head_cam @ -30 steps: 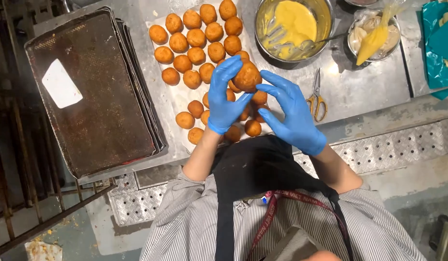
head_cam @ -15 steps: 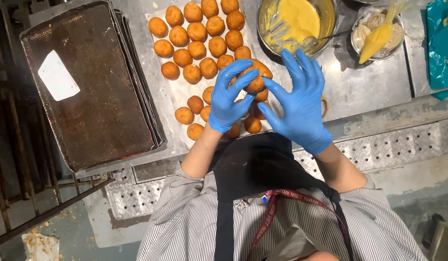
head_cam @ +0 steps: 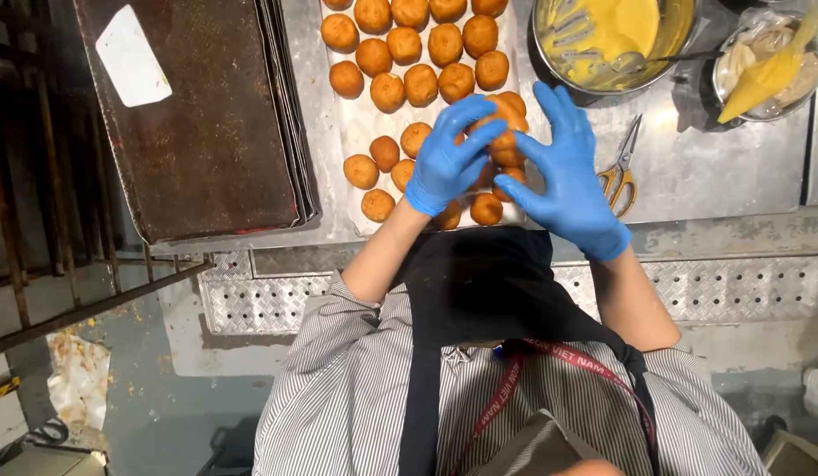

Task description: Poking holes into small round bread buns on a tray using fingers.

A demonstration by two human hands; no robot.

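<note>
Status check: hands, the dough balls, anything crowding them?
Left hand and right hand open, gloved, over the orange balls. Balls on white sheet. Scissors right, batter bowl beyond.

There is only one view, from the camera on the person's head. It looks straight down, quite near, over the person's own chest at 6 o'clock toward the metal table [head_cam: 691, 176] at 12 o'clock, with the floor at 8 o'clock.

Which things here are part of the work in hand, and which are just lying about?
In hand: left hand, right hand, orange balls, white sheet under them, ball between the hands.
Lying about: dark trays, scissors, batter bowl, piping bag.
</note>
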